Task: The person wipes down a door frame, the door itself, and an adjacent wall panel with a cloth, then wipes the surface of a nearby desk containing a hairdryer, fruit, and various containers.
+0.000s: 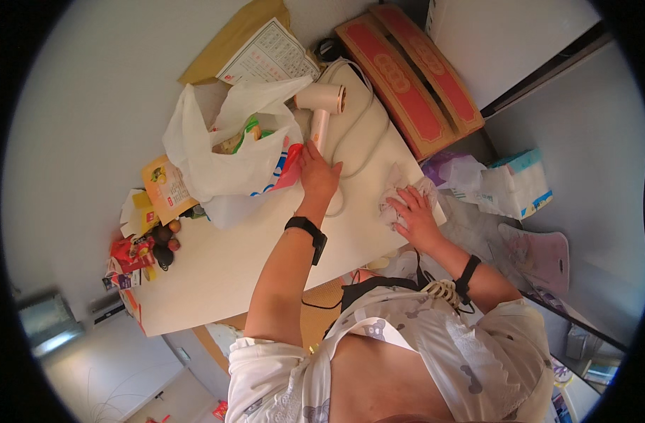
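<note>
A pale pink hair dryer [321, 99] lies on the white tabletop [232, 275] with its handle towards me. My left hand [321, 174] rests at the handle's lower end, against the side of a white plastic bag [217, 174]. Its fingers are extended and the thumb stands apart; no grip on the dryer or bag shows. Near the table's right edge, my right hand [416, 218] is pressed over a crumpled, whitish thin cloth or wipe [391, 198], its fingers spread across it. Packaged goods show inside the bag's mouth. The dryer's pale cord [362, 153] loops between both hands.
A red and brown cardboard box [407, 84] stands beyond the table's right side, with a tissue pack [513, 185] below it. Food packets [166, 185] and several dark round fruits [164, 246] line the left edge. A printed paper [269, 55] leans at the back.
</note>
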